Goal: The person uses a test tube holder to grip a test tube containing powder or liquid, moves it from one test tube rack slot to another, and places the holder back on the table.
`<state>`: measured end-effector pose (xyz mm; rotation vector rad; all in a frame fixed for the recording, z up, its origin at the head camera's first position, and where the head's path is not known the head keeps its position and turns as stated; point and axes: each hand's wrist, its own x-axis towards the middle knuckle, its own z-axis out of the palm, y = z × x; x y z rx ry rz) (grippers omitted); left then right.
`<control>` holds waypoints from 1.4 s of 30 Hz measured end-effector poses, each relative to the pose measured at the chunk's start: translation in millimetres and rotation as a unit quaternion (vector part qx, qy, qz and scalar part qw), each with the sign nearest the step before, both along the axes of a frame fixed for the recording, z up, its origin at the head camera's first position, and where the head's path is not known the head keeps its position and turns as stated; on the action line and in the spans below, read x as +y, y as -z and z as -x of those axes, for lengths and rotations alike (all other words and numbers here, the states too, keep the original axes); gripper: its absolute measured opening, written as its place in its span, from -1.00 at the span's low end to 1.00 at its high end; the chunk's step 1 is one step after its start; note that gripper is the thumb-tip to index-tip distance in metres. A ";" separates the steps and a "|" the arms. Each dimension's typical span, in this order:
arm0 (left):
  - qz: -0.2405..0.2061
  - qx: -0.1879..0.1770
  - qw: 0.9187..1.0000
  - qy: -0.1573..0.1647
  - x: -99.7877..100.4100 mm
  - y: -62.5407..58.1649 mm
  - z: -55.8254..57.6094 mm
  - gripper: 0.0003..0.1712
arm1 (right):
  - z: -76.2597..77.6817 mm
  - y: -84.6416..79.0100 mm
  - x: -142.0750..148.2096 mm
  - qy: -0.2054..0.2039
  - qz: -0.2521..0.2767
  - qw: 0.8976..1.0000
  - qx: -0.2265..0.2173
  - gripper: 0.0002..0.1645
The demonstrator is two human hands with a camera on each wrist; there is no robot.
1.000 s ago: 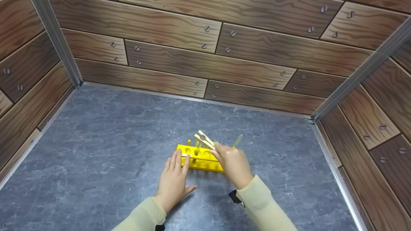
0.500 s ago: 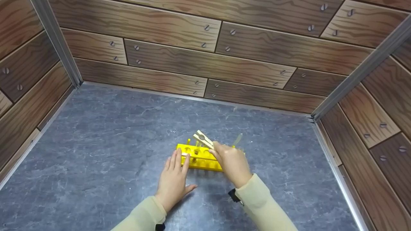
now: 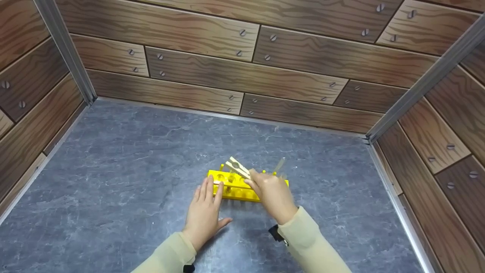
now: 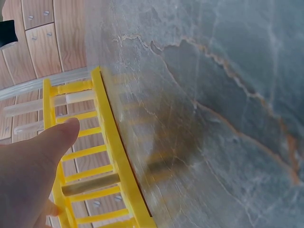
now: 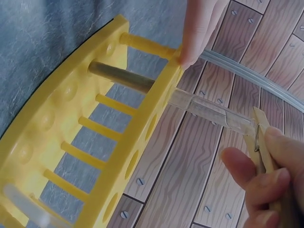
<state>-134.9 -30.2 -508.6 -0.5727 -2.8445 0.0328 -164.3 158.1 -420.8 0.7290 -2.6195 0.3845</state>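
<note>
A yellow test tube rack (image 3: 246,194) stands on the grey marbled surface. My left hand (image 3: 204,212) rests its straight fingers on the rack's left end, thumb spread away. My right hand (image 3: 274,193) grips a wooden test tube holder (image 3: 238,167), which slants up and left over the rack. In the right wrist view the holder's wooden tips (image 5: 256,124) are around the upper end of a clear test tube (image 5: 209,111). Brown liquid (image 5: 121,77) fills that tube's lower part, inside the rack. My right palm and part of the holder are hidden in the head view.
Another clear tube (image 3: 279,165) sticks up behind my right hand, at the rack's right part. Yellow pegs (image 3: 222,167) rise along the rack's back. Wood-patterned walls (image 3: 189,68) with metal edge strips enclose the grey surface (image 3: 113,170).
My right hand and the wooden holder have shifted slightly left, the holder's tips now a little lower over the rack. My left hand stays on the rack.
</note>
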 end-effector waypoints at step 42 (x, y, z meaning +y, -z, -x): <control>0.012 -0.007 1.000 -0.006 1.1 -0.4 0.0 0.16 | -0.5 12.4 0.8 -0.007 -0.012 1.000 0.009 -0.66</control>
